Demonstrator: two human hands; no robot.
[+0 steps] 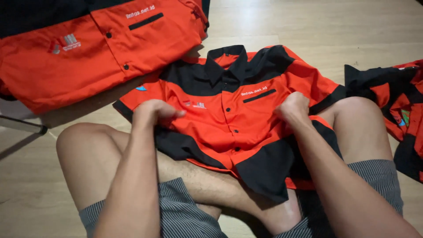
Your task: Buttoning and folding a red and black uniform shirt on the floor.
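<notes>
I watched through the head camera. The shirt [229,119], orange with black panels, lay face up across the person's crossed legs, with its collar on the floor at the far side and its lower hem hanging over the shins toward the body.

The left hand [154,112] was closed, its grip pinching the orange cloth on the chest side that carries a small badge. The fingers were curled down into the fabric, and the cloth was bunched a little just under them. The black side panel lay just below this grip, on the left thigh.

The right hand [293,108] was also closed as a fist, its grip holding the cloth on the other chest side. The black pocket slit was just beyond this grip and a little inward. The sleeve spread outward from it, over the right knee. The row of black buttons ran between the two grips, about in the middle.

Beyond the left grip, well apart, a second shirt [97,48] of the same colours lay folded on the floor [308,26]. Outward from the right grip, past the knee, a crumpled pile of clothes [396,105] in the same colours lay on the floor.
</notes>
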